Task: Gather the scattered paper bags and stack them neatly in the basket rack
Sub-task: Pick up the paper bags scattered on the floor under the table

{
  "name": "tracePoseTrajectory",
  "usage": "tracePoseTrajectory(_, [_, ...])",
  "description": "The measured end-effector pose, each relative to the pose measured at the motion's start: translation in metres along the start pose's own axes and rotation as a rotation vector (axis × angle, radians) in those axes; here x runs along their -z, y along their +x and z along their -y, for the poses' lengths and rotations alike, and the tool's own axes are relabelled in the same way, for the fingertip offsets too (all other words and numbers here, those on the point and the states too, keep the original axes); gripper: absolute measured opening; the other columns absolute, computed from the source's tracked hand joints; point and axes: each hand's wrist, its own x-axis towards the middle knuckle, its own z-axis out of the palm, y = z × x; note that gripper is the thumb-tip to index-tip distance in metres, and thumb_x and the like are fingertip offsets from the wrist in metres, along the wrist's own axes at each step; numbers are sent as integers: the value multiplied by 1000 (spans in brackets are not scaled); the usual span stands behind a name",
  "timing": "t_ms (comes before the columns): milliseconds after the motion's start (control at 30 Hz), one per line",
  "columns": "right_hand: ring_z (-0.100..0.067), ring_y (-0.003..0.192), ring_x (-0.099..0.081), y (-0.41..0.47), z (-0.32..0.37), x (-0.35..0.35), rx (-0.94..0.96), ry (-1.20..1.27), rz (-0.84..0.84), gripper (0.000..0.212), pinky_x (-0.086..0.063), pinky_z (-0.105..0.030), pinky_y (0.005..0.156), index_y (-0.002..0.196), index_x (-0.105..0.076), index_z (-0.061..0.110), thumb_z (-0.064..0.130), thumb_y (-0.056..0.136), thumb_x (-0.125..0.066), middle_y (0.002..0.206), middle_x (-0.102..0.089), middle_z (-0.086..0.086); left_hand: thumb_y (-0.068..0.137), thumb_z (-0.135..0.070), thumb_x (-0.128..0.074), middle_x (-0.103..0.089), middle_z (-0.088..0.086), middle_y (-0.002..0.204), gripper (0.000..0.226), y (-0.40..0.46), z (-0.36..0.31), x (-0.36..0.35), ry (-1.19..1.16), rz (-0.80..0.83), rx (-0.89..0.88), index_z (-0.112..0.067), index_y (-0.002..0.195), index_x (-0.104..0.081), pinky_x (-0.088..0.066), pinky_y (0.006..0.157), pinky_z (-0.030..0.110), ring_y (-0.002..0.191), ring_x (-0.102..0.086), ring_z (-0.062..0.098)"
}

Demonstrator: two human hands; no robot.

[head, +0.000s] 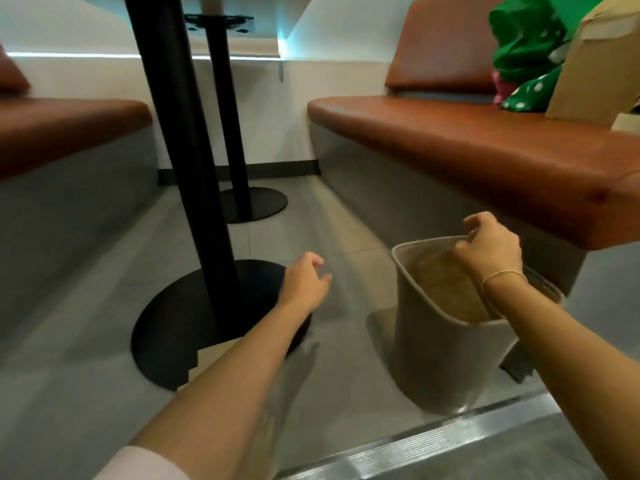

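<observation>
Paper bags (446, 289), brown and kinda blurry, are sitting inside the grey basket (446, 362) on the floor (346, 230), right beside the front face of the orange bench (485, 157) on the right. They look flat and tucked down along the inside, long side running roughly from the near rim to the far rim, but honestly too smeared to say more. Basket's mouth faces up and tips a bit toward the camera.

Right hand (490, 249) is over the far rim of the basket, fingers curled in loosely; can't tell if it's actually pinching the rim or a bag. Thin bracelet on that wrist.

Left hand (303, 282) hangs over bare floor well left of the basket, fingers loosely curled, holding nothing, just above the round black table base (180, 327).

Another brown bag (588, 64) leans upright on the bench's far right end, next to some green polka-dot fabric (523, 43).
</observation>
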Motion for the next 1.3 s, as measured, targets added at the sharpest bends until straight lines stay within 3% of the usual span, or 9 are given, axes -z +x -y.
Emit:
tracePoseTrajectory(133, [-25,116,-50,-20,33,-36,121,38,7,48,-46,-39,96,129,-46,19,8,85,-61,129,-48,-8,92,-21,-56,-52,9,124,33,-8,84,15,256,61,116,-11,123,-51,-48,93,36,111,-53,25])
tracePoseTrajectory(267, [-23,115,-50,-46,72,-82,292,20,174,40,-47,-41,96,125,-48,23,14,87,-58,126,-48,-4,94,-22,-51,-42,16,133,41,-14,155,32,436,152,346,-7,131,-42,-44,95,37,118,-46,30])
tracePoseTrajectory(467, [-23,113,-49,-91,91,-151,434,-25,434,41,-45,-34,93,128,-47,19,11,88,-52,129,-45,-6,79,-52,-65,-33,16,144,91,-28,224,34,391,236,652,-5,144,-23,-38,104,36,131,-37,31])
tracePoseTrajectory(533, [-22,110,-51,-100,89,-166,438,-37,491,42,-46,-33,92,129,-45,20,12,89,-53,128,-44,-6,72,-58,-69,-28,15,145,103,-36,233,23,482,261,671,-7,145,-18,-35,105,35,133,-32,30])
tracePoseTrajectory(667, [-21,108,-50,-106,75,-185,442,-107,531,45,-47,-30,89,131,-43,23,13,89,-55,127,-44,-4,60,-64,-74,-27,10,140,104,-44,244,12,674,249,630,-18,139,-25,-39,98,35,127,-32,30])
tracePoseTrajectory(833, [-20,104,-52,-110,64,-192,393,-153,581,47,-48,-28,87,132,-42,23,11,89,-54,128,-41,-4,46,-71,-77,-28,8,137,121,-38,249,18,673,251,666,-17,139,-22,-38,100,37,128,-31,28])
tracePoseTrajectory(1000, [-21,109,-50,-119,65,-197,416,-180,637,46,-47,-26,87,132,-42,24,13,89,-56,131,-39,-4,45,-73,-76,-24,10,138,121,-39,252,20,660,274,691,-19,140,-23,-37,100,37,132,-22,28])
tracePoseTrajectory(1167, [-22,113,-49,-122,68,-197,420,-183,653,45,-45,-26,89,132,-42,23,12,90,-55,133,-38,-4,57,-70,-72,-35,10,139,97,-37,246,27,754,300,623,-18,133,-43,-33,104,35,129,-31,28])
tracePoseTrajectory(1300, [-22,114,-48,-125,71,-196,419,-164,680,48,-44,-25,88,134,-40,23,15,90,-57,133,-37,-4,64,-54,-78,-40,7,140,92,-20,228,52,637,315,615,-15,137,-39,-39,100,35,128,-42,25])
